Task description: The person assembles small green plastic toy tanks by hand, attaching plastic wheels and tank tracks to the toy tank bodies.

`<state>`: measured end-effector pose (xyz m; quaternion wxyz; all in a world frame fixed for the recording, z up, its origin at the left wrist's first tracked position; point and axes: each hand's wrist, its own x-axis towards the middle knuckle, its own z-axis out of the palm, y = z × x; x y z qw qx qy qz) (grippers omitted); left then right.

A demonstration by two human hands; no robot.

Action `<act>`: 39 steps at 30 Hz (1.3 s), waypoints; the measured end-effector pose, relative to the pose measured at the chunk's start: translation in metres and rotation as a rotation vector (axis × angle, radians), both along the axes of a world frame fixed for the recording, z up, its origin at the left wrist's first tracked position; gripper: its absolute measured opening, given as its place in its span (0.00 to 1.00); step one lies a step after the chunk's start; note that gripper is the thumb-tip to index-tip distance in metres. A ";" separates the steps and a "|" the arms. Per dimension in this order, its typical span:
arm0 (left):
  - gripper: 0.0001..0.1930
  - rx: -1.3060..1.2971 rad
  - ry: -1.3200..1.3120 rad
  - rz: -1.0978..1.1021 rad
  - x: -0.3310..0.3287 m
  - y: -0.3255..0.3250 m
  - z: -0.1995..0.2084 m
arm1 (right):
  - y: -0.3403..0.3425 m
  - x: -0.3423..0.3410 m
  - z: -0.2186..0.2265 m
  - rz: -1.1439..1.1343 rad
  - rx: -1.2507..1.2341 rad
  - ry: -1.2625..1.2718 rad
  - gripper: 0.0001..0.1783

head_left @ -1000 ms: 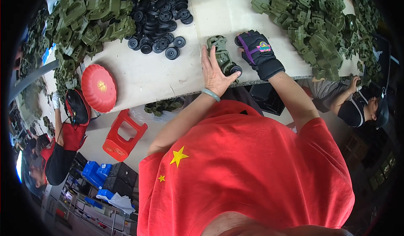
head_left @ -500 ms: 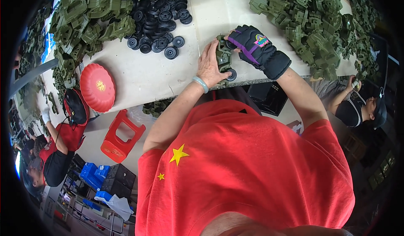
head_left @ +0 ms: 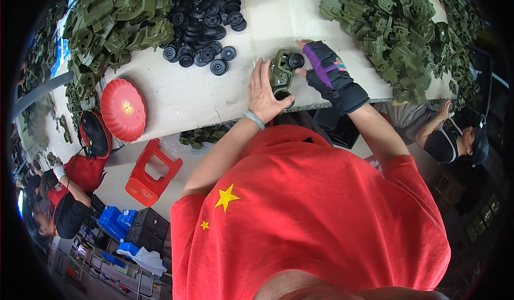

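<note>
A dark green plastic toy vehicle (head_left: 280, 74) with black wheels lies on the table edge in front of me. My left hand (head_left: 262, 97) steadies it, fingers stretched loosely along its left side and thumb by the near wheel. One black wheel (head_left: 295, 60) shows on the vehicle's right side, toward the far end. My right hand (head_left: 331, 72), in a black and purple fingerless glove, is just right of the vehicle, apart from it. Its thumb and fingers are spread with nothing between them.
Loose black wheels (head_left: 206, 29) lie beyond my left hand. Green vehicle parts are heaped at left (head_left: 115, 19) and right (head_left: 393, 32). A red scalloped plate (head_left: 123, 110) sits at the table's left edge, above a red stool (head_left: 151, 174). People work at both sides.
My right hand has come off the vehicle to the right, its fingers opening. The vehicle has turned slightly, and my left fingers have loosened along its side.
</note>
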<state>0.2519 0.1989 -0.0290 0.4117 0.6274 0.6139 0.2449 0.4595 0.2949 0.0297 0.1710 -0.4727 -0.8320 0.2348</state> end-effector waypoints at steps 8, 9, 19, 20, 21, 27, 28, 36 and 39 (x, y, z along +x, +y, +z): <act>0.69 -0.071 0.041 -0.054 0.014 -0.008 -0.027 | 0.055 -0.053 -0.027 0.502 0.116 -0.182 0.22; 0.69 -0.002 -0.058 -0.018 0.014 -0.011 -0.031 | 0.057 -0.065 -0.018 0.646 0.009 -0.297 0.22; 0.69 0.113 -0.295 -0.080 0.008 -0.002 -0.040 | 0.044 -0.060 -0.047 -0.134 -0.069 -0.207 0.21; 0.69 0.107 -0.302 -0.081 0.008 0.000 -0.039 | 0.048 -0.061 -0.046 0.030 0.086 -0.166 0.17; 0.69 0.074 -0.320 -0.079 0.008 0.001 -0.038 | 0.049 -0.061 -0.044 0.029 0.080 -0.171 0.17; 0.69 0.067 -0.362 -0.072 0.008 0.001 -0.041 | 0.040 -0.064 -0.050 -0.432 -0.166 -0.272 0.12; 0.69 0.075 -0.351 -0.073 0.008 0.001 -0.040 | 0.034 -0.065 -0.050 -0.541 -0.166 -0.217 0.12; 0.59 0.075 -0.433 -0.033 0.000 -0.001 -0.051 | 0.031 -0.056 -0.043 -0.694 -0.680 0.484 0.20; 0.51 -0.656 -1.075 0.185 -0.032 -0.006 -0.030 | 0.015 -0.029 -0.062 -0.808 -0.568 0.803 0.21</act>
